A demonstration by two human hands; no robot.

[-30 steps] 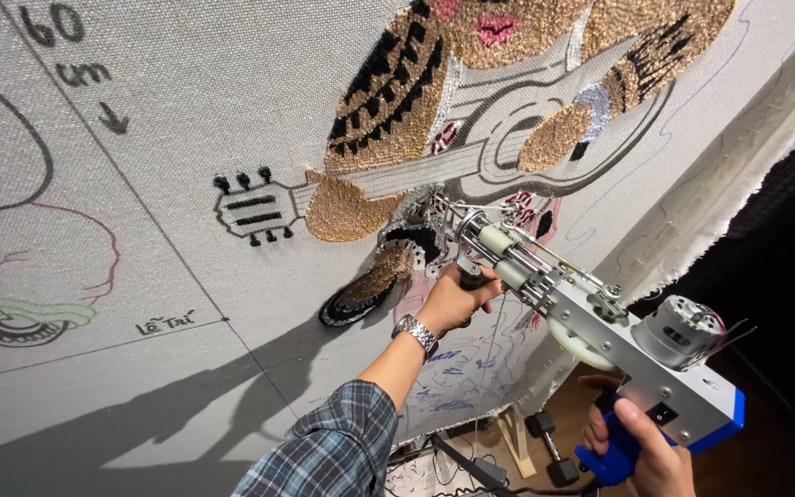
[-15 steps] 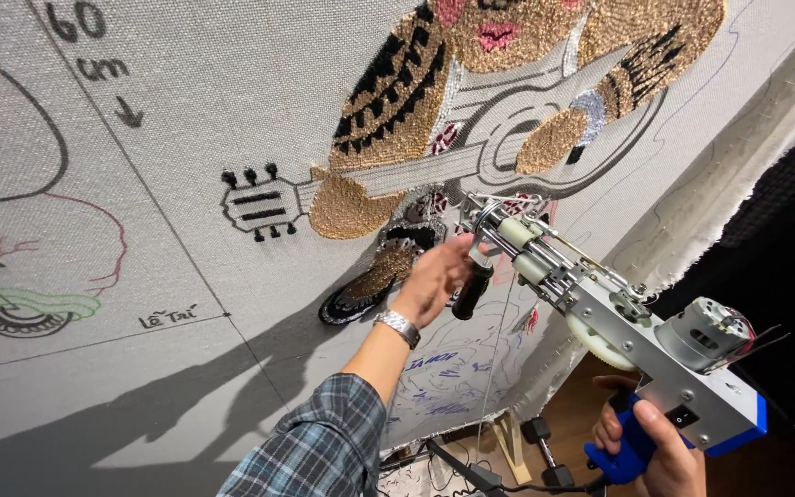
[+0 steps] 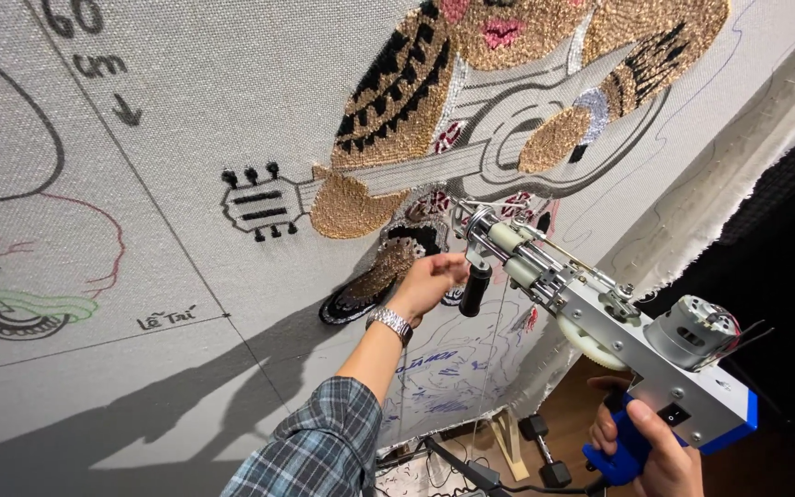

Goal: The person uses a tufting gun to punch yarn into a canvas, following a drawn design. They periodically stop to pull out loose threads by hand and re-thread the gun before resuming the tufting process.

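Note:
A silver tufting gun [image 3: 600,313] with a blue grip points its needle at a grey cloth [image 3: 232,92] stretched upright in front of me. My right hand [image 3: 660,456] is closed around the blue grip at the lower right. My left hand [image 3: 427,283], with a metal watch [image 3: 388,320] on its wrist, hovers just left of the gun's black front handle [image 3: 475,290], fingers loose and holding nothing. Its fingertips are close to the cloth, beside a tufted black and brown patch [image 3: 384,271]. Above is a tufted figure with a guitar [image 3: 416,101].
Drawn outlines and handwritten marks cover the cloth's left part [image 3: 39,230]. The cloth's frayed right edge [image 3: 738,175] meets a dark curtain [image 3: 784,230]. Below stand a wooden frame leg [image 3: 508,442], a dumbbell [image 3: 545,451] and a cable [image 3: 471,469] on a wooden floor.
My left hand has let go of the gun's black front handle and moved slightly left of it. The view has shifted closer to the cloth.

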